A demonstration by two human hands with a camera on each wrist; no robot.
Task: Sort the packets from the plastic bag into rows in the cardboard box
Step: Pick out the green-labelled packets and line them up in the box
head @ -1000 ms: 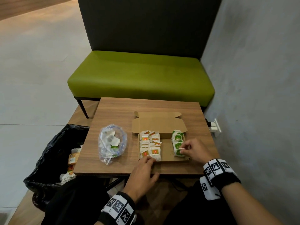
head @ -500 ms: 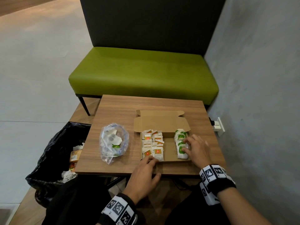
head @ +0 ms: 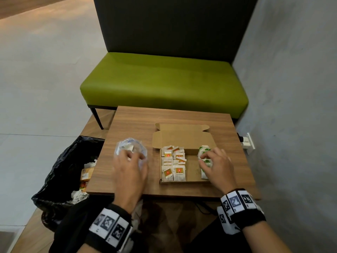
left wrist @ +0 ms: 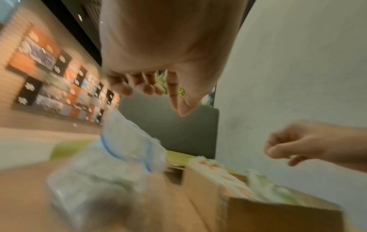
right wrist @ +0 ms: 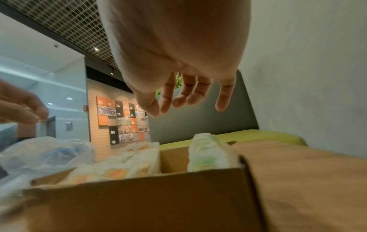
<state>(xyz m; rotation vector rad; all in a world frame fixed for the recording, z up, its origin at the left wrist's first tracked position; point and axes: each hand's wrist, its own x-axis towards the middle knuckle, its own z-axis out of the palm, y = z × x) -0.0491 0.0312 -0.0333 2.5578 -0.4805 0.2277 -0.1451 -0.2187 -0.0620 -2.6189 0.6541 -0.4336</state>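
The open cardboard box (head: pixel 184 182) sits on the wooden table (head: pixel 164 119). Orange-marked packets (head: pixel 173 165) fill two rows at its left. A single row of green-marked packets (head: pixel 204 149) runs along its right side. My right hand (head: pixel 206 159) hovers over the green row (right wrist: pixel 206 152) with fingers spread and relaxed (right wrist: pixel 184 106), holding nothing. The clear plastic bag (head: pixel 125 145) lies left of the box with a few packets inside. My left hand (head: pixel 131 156) is above the bag (left wrist: pixel 127 141), fingers loose (left wrist: pixel 155 97), nothing in them. The left wrist view is blurred.
A black bin bag (head: pixel 60 170) with rubbish stands on the floor against the table's left edge. A green bench (head: pixel 164 83) is behind the table. The grey wall (head: pixel 291 106) and a socket (head: pixel 249 143) are close on the right.
My left hand left the box's front left corner and moved left over the plastic bag. My right hand stayed over the green row, its fingers opening after a pinch.
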